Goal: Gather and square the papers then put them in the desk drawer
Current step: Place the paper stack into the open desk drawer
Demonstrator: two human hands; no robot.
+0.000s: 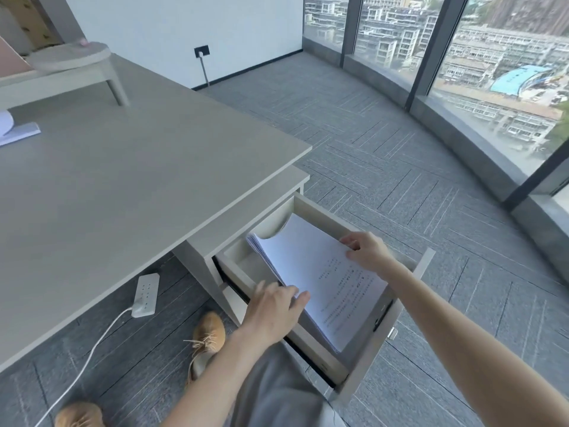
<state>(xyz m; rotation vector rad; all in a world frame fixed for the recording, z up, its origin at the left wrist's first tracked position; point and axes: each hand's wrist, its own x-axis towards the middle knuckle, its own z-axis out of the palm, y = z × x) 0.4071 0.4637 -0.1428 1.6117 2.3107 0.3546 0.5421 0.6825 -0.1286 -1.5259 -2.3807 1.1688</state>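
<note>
Desk [123, 195]: fills the left of the view, near right corner over the drawer unit. Drawer [397, 318]: pulled out below that corner, toward the right. Stack of papers [320, 272]: in the drawer, tilted, its far end against the back wall. Left hand [274, 309]: at the stack's left edge. Right hand [366, 251]: at its right edge. Power strip [146, 294]: on the floor under the desk's near edge. Monitor riser [61, 75]: at the far left corner, with loose sheets [15, 131] before it.
</note>
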